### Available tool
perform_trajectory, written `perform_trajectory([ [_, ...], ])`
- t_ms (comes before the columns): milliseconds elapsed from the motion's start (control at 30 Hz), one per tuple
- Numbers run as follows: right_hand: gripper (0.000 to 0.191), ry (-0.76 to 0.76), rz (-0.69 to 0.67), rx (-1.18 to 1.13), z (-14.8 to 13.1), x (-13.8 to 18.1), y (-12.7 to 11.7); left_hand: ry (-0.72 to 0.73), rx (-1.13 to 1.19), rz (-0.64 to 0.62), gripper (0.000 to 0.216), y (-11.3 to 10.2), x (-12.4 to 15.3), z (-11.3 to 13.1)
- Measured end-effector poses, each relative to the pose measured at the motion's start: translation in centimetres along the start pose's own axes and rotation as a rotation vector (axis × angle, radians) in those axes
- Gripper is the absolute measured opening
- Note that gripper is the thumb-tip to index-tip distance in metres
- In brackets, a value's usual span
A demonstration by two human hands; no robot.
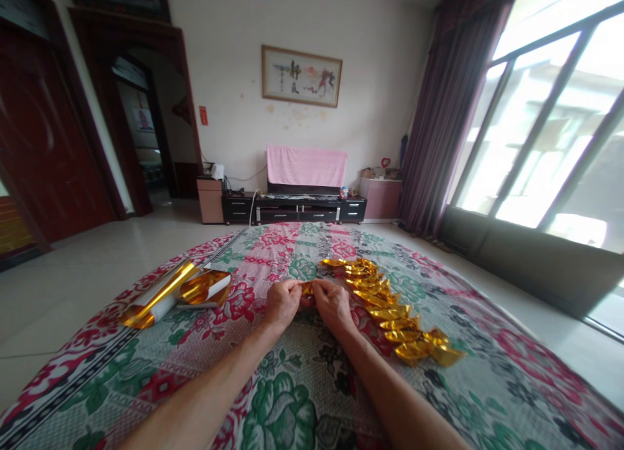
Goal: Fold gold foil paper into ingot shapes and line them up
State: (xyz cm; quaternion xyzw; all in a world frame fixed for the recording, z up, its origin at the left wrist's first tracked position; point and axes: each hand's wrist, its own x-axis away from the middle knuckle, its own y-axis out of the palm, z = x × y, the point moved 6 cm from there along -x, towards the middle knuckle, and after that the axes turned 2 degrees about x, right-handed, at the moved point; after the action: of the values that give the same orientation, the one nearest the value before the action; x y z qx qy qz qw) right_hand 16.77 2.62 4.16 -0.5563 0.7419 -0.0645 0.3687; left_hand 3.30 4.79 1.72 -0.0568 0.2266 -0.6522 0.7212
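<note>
Between my two hands is a small piece of gold foil paper (307,289), pinched at both ends and mostly covered by my fingers. My left hand (284,302) closes on its left end, my right hand (331,300) on its right end. Just right of my right hand, folded gold paper ingots (383,298) lie in an overlapping row that runs from the far middle toward the near right. On the left lie curled sheets of gold foil paper (205,287) with white backs, one rolled into a long tube (163,294).
A flowered cloth (283,404) in red, green and grey covers the surface under my hands. Beyond it stands a low black cabinet (297,211) with a pink towel (307,166) draped over something on top. A window (550,125) and dark curtain (443,112) are at right.
</note>
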Motion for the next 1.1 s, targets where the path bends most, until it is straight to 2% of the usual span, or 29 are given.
perform_trajectory([
  [200, 0.032, 0.006, -0.008, -0.065, 0.01, -0.1, 0.27, -0.031, 0.1, 0.002, 0.034, -0.03, -0.19, -0.35],
  [433, 0.038, 0.036, -0.012, -0.071, 0.41, -0.18, 0.39, 0.057, 0.059, 0.02, 0.031, -0.09, -0.32, -0.4],
  [567, 0.033, 0.002, -0.022, -0.072, 0.05, -0.07, 0.33, 0.015, 0.078, 0.018, 0.032, -0.01, -0.34, -0.6],
  [700, 0.032, 0.034, -0.019, -0.043, -0.04, -0.02, 0.13, -0.023, 0.144, -0.01, 0.034, 0.2, -0.31, -0.62],
  [1100, 0.033, -0.004, -0.018, -0.061, 0.27, -0.12, 0.35, -0.032, 0.127, 0.0, 0.034, -0.04, 0.06, 0.03],
])
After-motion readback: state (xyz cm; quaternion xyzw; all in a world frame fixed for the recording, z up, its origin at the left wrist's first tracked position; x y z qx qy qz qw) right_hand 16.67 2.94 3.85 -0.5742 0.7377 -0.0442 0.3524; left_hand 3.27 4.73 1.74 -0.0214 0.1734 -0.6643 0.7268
